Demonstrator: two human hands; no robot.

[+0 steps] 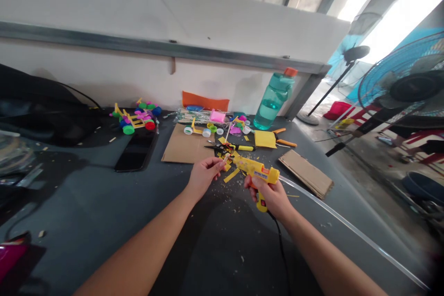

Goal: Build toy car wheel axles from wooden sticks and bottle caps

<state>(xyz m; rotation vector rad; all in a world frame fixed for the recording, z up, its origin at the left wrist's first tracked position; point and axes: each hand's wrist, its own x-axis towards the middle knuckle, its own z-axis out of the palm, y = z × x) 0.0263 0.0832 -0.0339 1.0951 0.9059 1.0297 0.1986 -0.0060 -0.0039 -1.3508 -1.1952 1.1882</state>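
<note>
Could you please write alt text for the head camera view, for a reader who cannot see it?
A person's right hand aims a yellow glue gun at a small piece pinched in the left hand, over a dark table with scraps. Behind lie cardboard, a phone, a bottle-cap toy car and a teal water bottle.

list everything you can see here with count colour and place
glue gun: 1, yellow, in right hand, nozzle at left fingertips
small stick piece: 1, pale, pinched in left hand
water bottle: 1, teal, orange cap, back right
phone: 1, black, left of cardboard
cardboard sheet: 1, brown, centre
cardboard strip: 1, brown, right
toy car: 1, yellow with coloured caps, back left
pliers: 1, orange handles, by bottle
fan: 1, blue, far right
left hand: 1, centre
right hand: 1, gripping gun
</note>
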